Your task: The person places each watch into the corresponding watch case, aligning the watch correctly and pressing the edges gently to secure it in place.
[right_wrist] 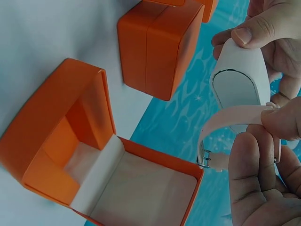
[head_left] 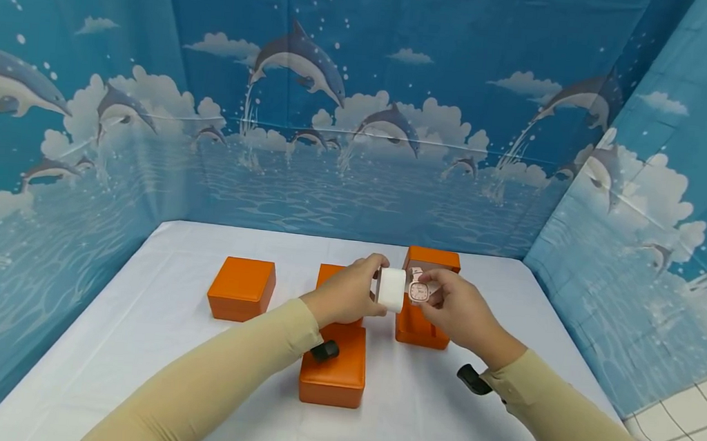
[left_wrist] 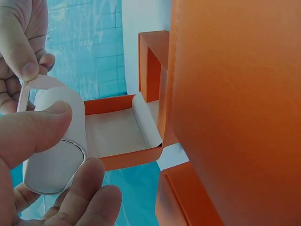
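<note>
My left hand (head_left: 348, 293) grips a white watch cushion (head_left: 391, 290) between thumb and fingers, above the boxes. Just to the right, my right hand (head_left: 461, 312) pinches a wristwatch (head_left: 419, 292) with a pale pink strap and a squarish dial. In the right wrist view the looped strap (right_wrist: 230, 117) and its metal buckle show beside the cushion's end (right_wrist: 242, 63); whether they touch, I cannot tell. Below and behind the hands, an orange watch box (head_left: 422, 333) stands with its lid (head_left: 433, 256) raised. Its pale-lined inside (right_wrist: 150, 188) holds nothing visible.
A closed orange box (head_left: 241, 281) sits at the left of the white-covered table (head_left: 173, 289). Another closed one (head_left: 333, 368) stands in front, below my left wrist. A further orange box (head_left: 328, 274) is partly hidden behind my left hand. A dolphin-print curtain (head_left: 355, 200) surrounds the table.
</note>
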A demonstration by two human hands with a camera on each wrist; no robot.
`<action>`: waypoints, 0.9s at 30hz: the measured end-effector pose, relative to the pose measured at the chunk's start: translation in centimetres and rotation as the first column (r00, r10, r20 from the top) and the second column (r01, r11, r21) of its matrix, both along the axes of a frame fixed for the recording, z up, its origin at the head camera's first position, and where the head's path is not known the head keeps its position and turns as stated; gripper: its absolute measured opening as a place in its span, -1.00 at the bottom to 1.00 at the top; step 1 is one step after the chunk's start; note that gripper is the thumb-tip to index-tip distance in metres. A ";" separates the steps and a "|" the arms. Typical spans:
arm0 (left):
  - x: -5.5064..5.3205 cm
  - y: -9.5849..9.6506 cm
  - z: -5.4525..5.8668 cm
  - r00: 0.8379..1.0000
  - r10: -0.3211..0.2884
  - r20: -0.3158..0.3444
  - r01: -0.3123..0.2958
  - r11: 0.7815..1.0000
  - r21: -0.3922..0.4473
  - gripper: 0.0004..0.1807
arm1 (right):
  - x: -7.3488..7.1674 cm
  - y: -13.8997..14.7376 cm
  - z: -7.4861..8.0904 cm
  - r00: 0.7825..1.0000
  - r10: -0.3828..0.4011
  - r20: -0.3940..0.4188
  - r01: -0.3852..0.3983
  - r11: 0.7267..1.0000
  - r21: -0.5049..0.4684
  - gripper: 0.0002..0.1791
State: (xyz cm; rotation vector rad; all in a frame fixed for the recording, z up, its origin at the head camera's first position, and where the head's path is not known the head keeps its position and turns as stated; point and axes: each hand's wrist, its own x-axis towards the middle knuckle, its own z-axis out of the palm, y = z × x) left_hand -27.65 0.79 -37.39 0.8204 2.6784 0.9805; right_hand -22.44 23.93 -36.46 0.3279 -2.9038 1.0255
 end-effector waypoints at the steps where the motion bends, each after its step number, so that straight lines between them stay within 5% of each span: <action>1: 0.0 0.0 -0.1 1.000 -0.001 0.000 0.001 1.000 0.004 -0.13 | 0.0 -0.1 0.0 1.000 0.003 0.003 -0.003 1.000 -0.003 -0.52; 27: -0.3 -0.7 -0.5 0.997 -0.003 0.075 -0.003 0.997 0.079 -0.15 | -0.5 -1.3 -0.5 0.999 0.039 0.030 -0.038 0.998 -0.046 -0.52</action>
